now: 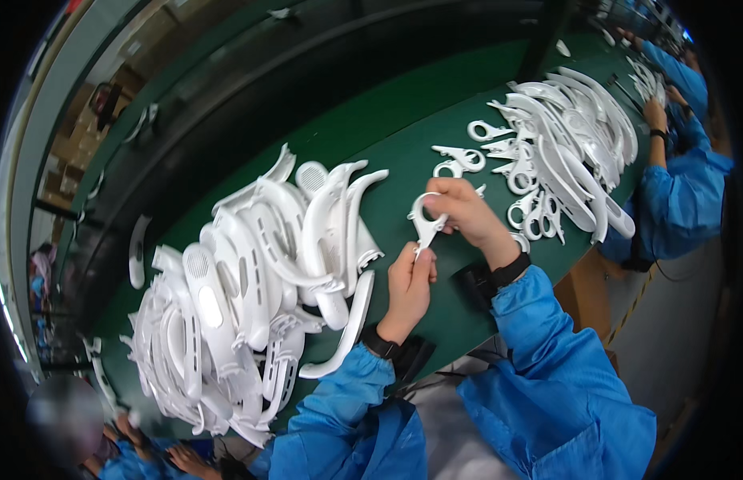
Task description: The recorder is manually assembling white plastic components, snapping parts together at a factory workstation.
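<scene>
I saw the right hand (465, 210) pinching the ring end of a small white part (426, 230), the left hand (409, 290) closed on its narrow tail. They held it over the green table (403, 172), between two piles of curved white shells (207, 296).

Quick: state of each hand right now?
Left hand: closed, pinching the narrow end of a white ringed part.
Right hand: closed, holding the ring end of that same part.

head | wide fisheye at head height | faces down over green table (451, 324) | left hand (408, 290), right hand (469, 213) close
</scene>
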Available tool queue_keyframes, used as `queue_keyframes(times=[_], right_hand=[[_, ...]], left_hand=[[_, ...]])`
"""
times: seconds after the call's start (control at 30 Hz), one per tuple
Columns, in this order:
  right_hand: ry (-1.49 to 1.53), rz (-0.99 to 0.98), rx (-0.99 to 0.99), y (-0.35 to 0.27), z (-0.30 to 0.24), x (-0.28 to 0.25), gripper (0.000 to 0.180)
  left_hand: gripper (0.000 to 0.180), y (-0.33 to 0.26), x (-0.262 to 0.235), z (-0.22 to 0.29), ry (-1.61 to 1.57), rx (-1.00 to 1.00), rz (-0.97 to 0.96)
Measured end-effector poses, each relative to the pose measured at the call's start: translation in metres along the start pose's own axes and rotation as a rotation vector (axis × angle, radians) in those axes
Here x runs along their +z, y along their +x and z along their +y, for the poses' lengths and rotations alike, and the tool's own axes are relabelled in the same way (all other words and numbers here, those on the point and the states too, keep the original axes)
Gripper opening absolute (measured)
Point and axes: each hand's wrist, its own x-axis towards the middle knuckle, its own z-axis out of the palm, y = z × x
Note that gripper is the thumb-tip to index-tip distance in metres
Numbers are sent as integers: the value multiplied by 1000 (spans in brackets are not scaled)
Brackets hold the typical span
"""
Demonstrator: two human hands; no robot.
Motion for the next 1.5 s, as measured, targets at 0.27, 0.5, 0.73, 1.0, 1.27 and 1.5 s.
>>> queue_keyframes(times=[0.27, 0.5, 0.73, 1.0, 1.27, 1.5], right_hand=[[896, -189, -231, -36, 1, -51, 31], [541, -324, -369, 26, -111, -13, 22], [-612, -224, -245, 192, -77, 75, 26], [-1405, -488, -210, 266, -29, 61, 28], [-866, 59, -233, 102, -86, -40, 18], [-938, 68, 73, -84, -21, 42, 16]], left_hand=[[15, -1, -2, 2, 235, 95, -58], [19, 3, 1, 10, 399, 158, -36], [16, 2, -6, 19, 360, 163, -38], [16, 1, -3, 6, 364, 203, -32], [19, -4, -2, 25, 221, 60, -80], [36, -11, -3, -7, -313, 179, -72]])
